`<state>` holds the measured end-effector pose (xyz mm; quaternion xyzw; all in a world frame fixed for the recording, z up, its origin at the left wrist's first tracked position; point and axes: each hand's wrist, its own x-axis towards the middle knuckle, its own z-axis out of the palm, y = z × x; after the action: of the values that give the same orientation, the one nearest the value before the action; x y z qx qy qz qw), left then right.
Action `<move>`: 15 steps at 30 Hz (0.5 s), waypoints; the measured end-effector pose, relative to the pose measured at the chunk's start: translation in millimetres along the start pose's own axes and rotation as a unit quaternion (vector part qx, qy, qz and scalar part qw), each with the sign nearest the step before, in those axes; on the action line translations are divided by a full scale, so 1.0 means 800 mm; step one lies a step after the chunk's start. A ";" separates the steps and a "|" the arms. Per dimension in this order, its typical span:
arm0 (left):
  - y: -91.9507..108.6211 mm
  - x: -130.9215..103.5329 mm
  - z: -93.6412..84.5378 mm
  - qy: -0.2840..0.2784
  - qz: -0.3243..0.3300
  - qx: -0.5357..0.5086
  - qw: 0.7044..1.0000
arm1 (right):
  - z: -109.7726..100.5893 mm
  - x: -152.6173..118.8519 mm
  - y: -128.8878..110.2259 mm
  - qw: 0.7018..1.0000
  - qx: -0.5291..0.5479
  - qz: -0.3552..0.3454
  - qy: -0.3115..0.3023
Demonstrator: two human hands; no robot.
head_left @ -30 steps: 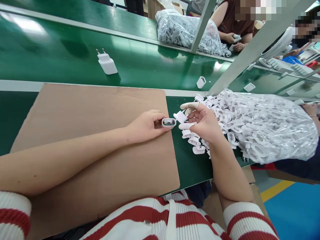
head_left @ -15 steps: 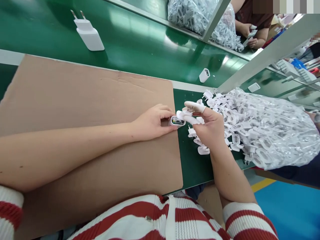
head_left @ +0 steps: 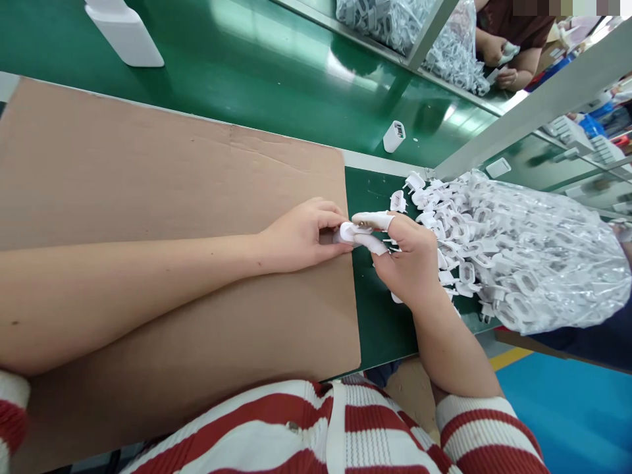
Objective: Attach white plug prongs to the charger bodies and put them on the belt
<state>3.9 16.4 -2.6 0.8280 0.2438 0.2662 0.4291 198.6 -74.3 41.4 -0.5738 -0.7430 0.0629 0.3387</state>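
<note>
My left hand (head_left: 311, 238) is closed around a white charger housing (head_left: 338, 237), mostly hidden by the fingers, near the right edge of the cardboard. White covers sleeve the thumb and forefinger of my right hand (head_left: 407, 253). Between them is a white plug cap (head_left: 348, 231), held against the housing's right end. Whether the two parts are fully joined I cannot tell. Just beyond my right hand lie many loose white plug caps (head_left: 447, 227), spilling from a clear plastic bag (head_left: 557, 257).
A brown cardboard sheet (head_left: 197, 178) covers much of the green table (head_left: 382, 329). Farther back stand a white charger (head_left: 126, 36) and a small white housing (head_left: 394, 137). A metal frame post (head_left: 523, 99) rises at right. Across the frame, a co-worker's hands (head_left: 506, 76) hold white parts.
My right hand has moved left and brought the plug cap onto the housing's end, covering the circuit board that showed there. The view has shifted slightly.
</note>
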 end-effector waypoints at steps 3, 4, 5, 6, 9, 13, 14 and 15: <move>-0.001 0.000 0.000 0.001 -0.002 0.006 1.000 | -0.001 0.000 -0.002 1.000 0.017 0.001 0.019; -0.001 0.000 0.000 0.001 -0.002 0.007 1.000 | -0.002 0.001 -0.002 1.000 0.016 0.006 0.020; -0.001 0.000 0.000 0.000 -0.003 0.007 1.000 | -0.002 0.001 -0.002 1.000 0.011 0.013 0.015; -0.001 0.000 0.000 -0.001 -0.004 0.007 1.000 | -0.002 0.001 -0.002 1.000 0.005 0.019 0.007; -0.002 0.000 0.000 -0.003 -0.010 0.005 1.000 | -0.001 0.001 -0.003 0.999 -0.020 0.029 -0.012; -0.002 0.000 0.000 -0.002 -0.009 0.009 1.000 | -0.001 0.001 -0.007 0.997 -0.072 0.024 -0.028; -0.001 0.000 0.000 0.000 -0.010 0.011 1.000 | -0.001 0.001 -0.009 0.996 -0.084 0.024 -0.031; -0.001 0.000 0.000 0.001 -0.012 0.013 1.000 | -0.001 0.001 -0.010 0.995 -0.094 0.024 -0.035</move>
<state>3.7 16.5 -3.5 0.8302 0.2576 0.2584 0.4215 192.3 -76.2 46.4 -0.6185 -0.7428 0.0205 0.2555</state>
